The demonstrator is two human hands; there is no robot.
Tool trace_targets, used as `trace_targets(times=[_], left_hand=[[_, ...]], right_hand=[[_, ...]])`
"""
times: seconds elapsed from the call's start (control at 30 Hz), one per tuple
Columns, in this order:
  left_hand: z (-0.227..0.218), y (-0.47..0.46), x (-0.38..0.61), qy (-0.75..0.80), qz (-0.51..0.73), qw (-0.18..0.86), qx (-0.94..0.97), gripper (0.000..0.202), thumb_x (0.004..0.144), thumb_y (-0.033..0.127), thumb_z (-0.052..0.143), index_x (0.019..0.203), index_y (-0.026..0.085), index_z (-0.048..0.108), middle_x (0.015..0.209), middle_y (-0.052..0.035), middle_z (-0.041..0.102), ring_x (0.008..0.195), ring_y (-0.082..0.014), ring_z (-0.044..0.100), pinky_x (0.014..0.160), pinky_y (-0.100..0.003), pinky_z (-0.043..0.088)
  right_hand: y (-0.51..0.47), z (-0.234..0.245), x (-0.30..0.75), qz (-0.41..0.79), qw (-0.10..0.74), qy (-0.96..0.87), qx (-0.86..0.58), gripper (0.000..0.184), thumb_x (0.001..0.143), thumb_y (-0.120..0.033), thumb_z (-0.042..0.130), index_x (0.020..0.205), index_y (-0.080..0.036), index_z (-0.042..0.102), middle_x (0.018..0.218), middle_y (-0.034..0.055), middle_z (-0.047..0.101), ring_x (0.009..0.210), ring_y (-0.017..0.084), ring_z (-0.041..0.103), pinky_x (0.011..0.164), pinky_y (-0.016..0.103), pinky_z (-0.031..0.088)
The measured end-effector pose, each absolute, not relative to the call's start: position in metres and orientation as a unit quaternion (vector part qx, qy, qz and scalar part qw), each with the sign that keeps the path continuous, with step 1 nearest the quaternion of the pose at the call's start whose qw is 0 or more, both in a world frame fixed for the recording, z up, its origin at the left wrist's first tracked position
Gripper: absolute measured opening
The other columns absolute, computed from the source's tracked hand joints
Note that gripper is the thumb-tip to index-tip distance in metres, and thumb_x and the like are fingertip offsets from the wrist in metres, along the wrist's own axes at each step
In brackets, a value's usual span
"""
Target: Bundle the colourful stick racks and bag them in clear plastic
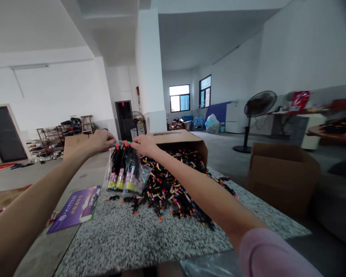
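Note:
A clear plastic bag (pixel 108 175) stands upright on the speckled stone tabletop (pixel 127 238), filled with bundles of thin black pieces that have pink, yellow and orange bands or tips. At its top left corner, my left hand (pixel 102 140) is closed in a pinch on the bag's opening. The fingers of my right hand (pixel 145 146) grip the opposite top corner. Red tips of the black pieces show between both hands. Beside the bag, a heap of loose black pieces with bright tips (pixel 173 184) spills out of a cardboard box (pixel 178 136) lying on its side.
A purple printed booklet (pixel 77 207) lies left of the bag. Another cardboard box (pixel 279 181) stands off the table's right side, with a black standing fan (pixel 259 104) behind it. A shoe rack (pixel 50 138) is against the far left wall.

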State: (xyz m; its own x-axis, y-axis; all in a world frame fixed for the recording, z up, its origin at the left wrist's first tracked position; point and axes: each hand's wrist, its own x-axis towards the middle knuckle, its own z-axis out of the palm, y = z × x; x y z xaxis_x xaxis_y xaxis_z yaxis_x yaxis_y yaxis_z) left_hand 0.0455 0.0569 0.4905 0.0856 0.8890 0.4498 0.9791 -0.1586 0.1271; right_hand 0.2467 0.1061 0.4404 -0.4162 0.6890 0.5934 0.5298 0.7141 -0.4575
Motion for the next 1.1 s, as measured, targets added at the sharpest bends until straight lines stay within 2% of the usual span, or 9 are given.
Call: trace_targets(times=[0.07, 0.2, 0.33, 0.43, 0.6, 0.7, 0.8, 0.9, 1.1], left_hand=[[0.485, 0.057, 0.054, -0.647, -0.22, 0.072, -0.727, 0.027, 0.076, 0.034, 0.058, 0.058, 0.017, 0.067, 0.046, -0.0018, 0.059, 0.048, -0.0139, 0.055, 0.052, -0.022, 0.038], [0.474, 0.052, 0.073, -0.652, -0.246, 0.016, -0.717, 0.025, 0.078, 0.032, 0.061, 0.064, 0.013, 0.07, 0.046, 0.0001, 0.059, 0.045, -0.0114, 0.055, 0.051, -0.02, 0.041], [0.469, 0.042, 0.093, -0.627, -0.284, -0.004, -0.725, 0.027, 0.083, 0.029, 0.059, 0.085, 0.006, 0.073, 0.047, 0.0062, 0.056, 0.047, -0.005, 0.052, 0.056, -0.014, 0.041], [0.464, 0.044, 0.106, -0.619, -0.302, -0.022, -0.725, 0.029, 0.087, 0.028, 0.058, 0.092, 0.003, 0.071, 0.048, 0.0078, 0.055, 0.05, -0.0039, 0.055, 0.063, -0.016, 0.043], [0.431, 0.069, 0.121, -0.64, -0.284, -0.055, -0.712, 0.021, 0.084, 0.024, 0.06, 0.084, 0.006, 0.072, 0.052, 0.0004, 0.064, 0.052, -0.0112, 0.062, 0.061, -0.021, 0.049], [0.406, 0.074, 0.119, -0.655, -0.312, -0.035, -0.687, 0.019, 0.083, 0.022, 0.057, 0.079, 0.009, 0.07, 0.058, -0.004, 0.068, 0.058, -0.0154, 0.066, 0.06, -0.023, 0.05], [0.375, 0.057, 0.105, -0.646, -0.346, 0.054, -0.678, 0.022, 0.085, 0.027, 0.054, 0.079, 0.014, 0.07, 0.064, -0.0037, 0.07, 0.063, -0.0158, 0.066, 0.062, -0.024, 0.048], [0.325, 0.026, 0.088, -0.587, -0.358, 0.159, -0.709, 0.025, 0.088, 0.033, 0.051, 0.082, 0.017, 0.07, 0.065, -0.0019, 0.07, 0.06, -0.0149, 0.064, 0.061, -0.024, 0.047], [0.209, -0.031, 0.088, -0.473, -0.367, 0.204, -0.774, 0.022, 0.096, 0.024, 0.048, 0.103, 0.018, 0.068, 0.094, -0.006, 0.077, 0.082, -0.0146, 0.073, 0.074, -0.021, 0.055]], right_hand=[[0.104, 0.439, 0.254, 0.097, 0.395, -0.834, -0.374, 0.029, 0.086, -0.021, 0.053, 0.058, -0.016, 0.056, 0.054, -0.0019, 0.049, 0.058, 0.012, 0.045, 0.055, 0.024, 0.025], [0.099, 0.429, 0.277, 0.074, 0.391, -0.837, -0.375, 0.027, 0.086, -0.019, 0.05, 0.06, -0.015, 0.058, 0.057, -0.0018, 0.049, 0.06, 0.012, 0.045, 0.058, 0.024, 0.027], [0.091, 0.417, 0.306, 0.024, 0.42, -0.842, -0.337, 0.025, 0.089, -0.018, 0.048, 0.066, -0.016, 0.057, 0.068, -0.0003, 0.053, 0.07, 0.013, 0.046, 0.066, 0.024, 0.03], [0.089, 0.405, 0.325, -0.005, 0.435, -0.841, -0.322, 0.028, 0.091, -0.019, 0.05, 0.063, -0.017, 0.053, 0.068, 0.0001, 0.05, 0.077, 0.015, 0.047, 0.07, 0.025, 0.031], [0.103, 0.369, 0.324, 0.099, 0.435, -0.793, -0.415, 0.028, 0.092, -0.019, 0.047, 0.063, -0.019, 0.049, 0.062, -0.0023, 0.047, 0.066, 0.013, 0.046, 0.066, 0.024, 0.031], [0.114, 0.346, 0.305, 0.147, 0.455, -0.765, -0.431, 0.031, 0.093, -0.018, 0.046, 0.062, -0.02, 0.043, 0.061, -0.003, 0.047, 0.064, 0.013, 0.047, 0.064, 0.024, 0.031], [0.114, 0.319, 0.285, 0.158, 0.494, -0.758, -0.396, 0.033, 0.095, -0.02, 0.044, 0.062, -0.022, 0.038, 0.059, -0.0044, 0.044, 0.062, 0.012, 0.046, 0.063, 0.023, 0.03], [0.101, 0.273, 0.272, 0.161, 0.521, -0.762, -0.348, 0.032, 0.095, -0.023, 0.044, 0.064, -0.022, 0.037, 0.059, -0.0048, 0.043, 0.061, 0.012, 0.044, 0.062, 0.024, 0.03], [0.057, 0.157, 0.269, 0.233, 0.533, -0.738, -0.343, 0.029, 0.097, -0.028, 0.039, 0.069, -0.022, 0.043, 0.068, -0.0011, 0.053, 0.067, 0.014, 0.05, 0.063, 0.024, 0.036]])
